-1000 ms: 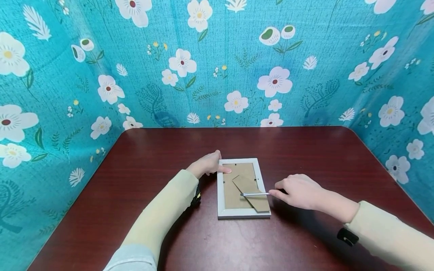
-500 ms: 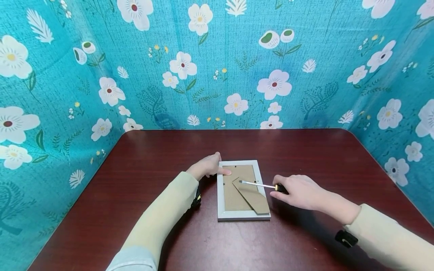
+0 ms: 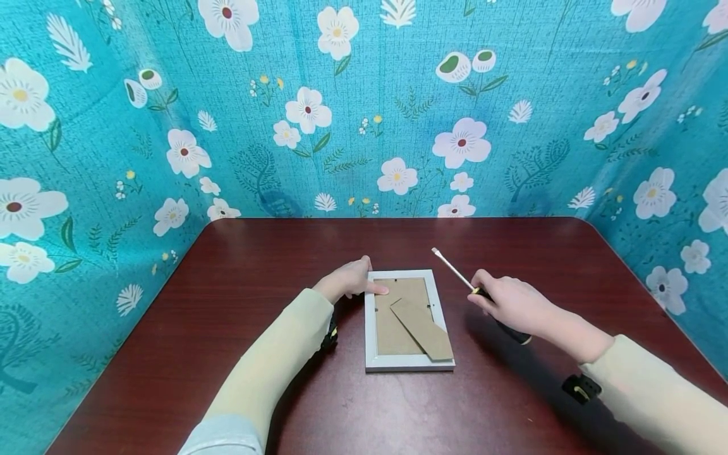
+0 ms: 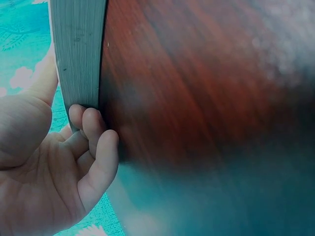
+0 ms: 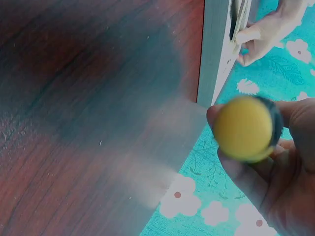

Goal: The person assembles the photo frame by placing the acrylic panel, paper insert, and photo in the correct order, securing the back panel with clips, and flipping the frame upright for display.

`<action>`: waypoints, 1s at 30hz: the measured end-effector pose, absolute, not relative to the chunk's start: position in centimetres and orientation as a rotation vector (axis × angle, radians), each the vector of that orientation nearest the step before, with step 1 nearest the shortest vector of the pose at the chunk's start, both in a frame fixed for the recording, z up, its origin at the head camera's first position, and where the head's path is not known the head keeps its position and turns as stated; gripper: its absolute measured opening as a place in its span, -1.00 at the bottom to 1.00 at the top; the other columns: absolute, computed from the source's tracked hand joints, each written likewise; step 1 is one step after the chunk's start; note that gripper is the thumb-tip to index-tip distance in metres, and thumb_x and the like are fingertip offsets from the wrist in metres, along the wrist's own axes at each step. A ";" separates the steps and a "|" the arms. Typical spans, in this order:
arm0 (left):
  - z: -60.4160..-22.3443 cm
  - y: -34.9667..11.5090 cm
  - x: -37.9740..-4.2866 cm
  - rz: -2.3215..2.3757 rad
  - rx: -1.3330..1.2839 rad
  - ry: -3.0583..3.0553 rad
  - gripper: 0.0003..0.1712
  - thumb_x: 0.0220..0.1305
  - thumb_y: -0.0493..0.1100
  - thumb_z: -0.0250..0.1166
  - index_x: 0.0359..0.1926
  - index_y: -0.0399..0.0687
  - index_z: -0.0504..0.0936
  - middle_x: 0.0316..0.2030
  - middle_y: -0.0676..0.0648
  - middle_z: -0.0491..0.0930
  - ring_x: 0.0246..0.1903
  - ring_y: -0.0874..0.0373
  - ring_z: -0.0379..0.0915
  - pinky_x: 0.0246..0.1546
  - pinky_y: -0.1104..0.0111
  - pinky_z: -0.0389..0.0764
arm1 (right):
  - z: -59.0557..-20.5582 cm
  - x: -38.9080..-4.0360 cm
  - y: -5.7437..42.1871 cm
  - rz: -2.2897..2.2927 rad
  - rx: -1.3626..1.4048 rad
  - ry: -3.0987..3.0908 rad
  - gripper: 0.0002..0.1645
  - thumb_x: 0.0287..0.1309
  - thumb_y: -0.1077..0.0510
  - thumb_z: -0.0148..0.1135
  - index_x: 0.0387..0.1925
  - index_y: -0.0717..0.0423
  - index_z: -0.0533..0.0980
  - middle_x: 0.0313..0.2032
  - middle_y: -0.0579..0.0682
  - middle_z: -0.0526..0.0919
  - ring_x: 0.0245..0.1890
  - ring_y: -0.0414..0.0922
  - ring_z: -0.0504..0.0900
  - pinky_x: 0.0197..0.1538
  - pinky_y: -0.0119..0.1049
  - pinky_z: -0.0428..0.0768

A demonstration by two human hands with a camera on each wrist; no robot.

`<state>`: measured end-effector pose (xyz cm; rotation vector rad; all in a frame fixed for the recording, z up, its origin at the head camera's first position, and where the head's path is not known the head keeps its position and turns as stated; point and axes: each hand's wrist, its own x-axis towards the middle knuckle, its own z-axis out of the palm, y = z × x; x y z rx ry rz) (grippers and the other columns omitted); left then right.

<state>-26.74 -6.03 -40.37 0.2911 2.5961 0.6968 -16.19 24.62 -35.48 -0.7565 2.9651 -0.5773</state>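
Observation:
A white picture frame (image 3: 371, 341) lies face down on the table, its brown backing board (image 3: 392, 338) and slanted easel leg (image 3: 423, 328) showing. My left hand (image 3: 351, 278) grips its upper left side, thumb over the backing. In the left wrist view, the fingertips (image 4: 91, 123) curl against the frame's grey side edge (image 4: 78, 54). Right of the frame, my right hand (image 3: 514, 304) holds a flat-blade screwdriver (image 3: 454, 270) by its black and yellow handle. Its shaft points up and left, apart from the frame. In the right wrist view, the yellow handle end (image 5: 243, 129) faces the camera.
The dark red wooden table (image 3: 273, 253) extends on all sides of the frame. A turquoise flowered cloth (image 3: 352, 139) hangs behind and along both sides of it. Black wrist cameras sit by the cuffs, such as the right one (image 3: 581, 388).
The screwdriver tip has risen off the easel leg and swung up and right, away from the frame, as my right hand shifted right. My left hand and the frame stay in place.

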 end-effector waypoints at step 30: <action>-40.2 -6.1 -26.7 0.683 0.298 2.595 -0.33 0.04 0.17 0.46 -0.07 -0.10 0.31 -0.33 -0.11 0.49 -0.36 0.05 0.46 -0.47 0.30 0.59 | -38.0 -19.9 28.3 -0.415 -0.288 2.879 -0.68 0.34 0.18 0.11 -0.30 0.40 0.28 -0.62 0.07 0.37 -0.70 -0.13 0.41 -0.59 -0.27 0.42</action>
